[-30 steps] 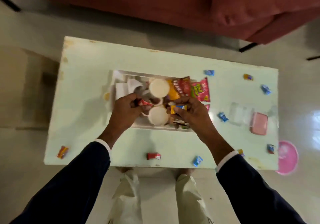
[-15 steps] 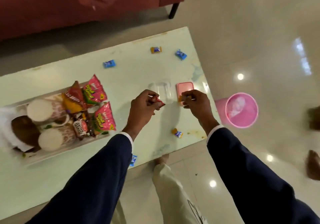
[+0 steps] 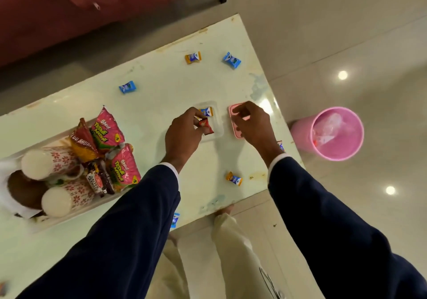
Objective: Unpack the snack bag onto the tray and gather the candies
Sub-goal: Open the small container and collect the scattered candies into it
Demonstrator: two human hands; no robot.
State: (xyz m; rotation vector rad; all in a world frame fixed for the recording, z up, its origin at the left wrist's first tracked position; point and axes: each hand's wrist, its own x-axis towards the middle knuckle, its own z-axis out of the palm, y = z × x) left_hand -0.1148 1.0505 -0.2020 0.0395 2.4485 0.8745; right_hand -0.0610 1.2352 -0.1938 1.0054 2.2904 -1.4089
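Crinkly foil, light and slippery: our left hand (image 3: 182, 134) pinches the red candy (image 3: 206, 126) by its middle over the clear container (image 3: 216, 129); right hand (image 3: 250, 122), loosely curled, holds nothing we can see.

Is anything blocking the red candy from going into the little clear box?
No. The left hand holds the red candy right over the open clear box, which has only an orange candy inside. The pink lid lies beside it.
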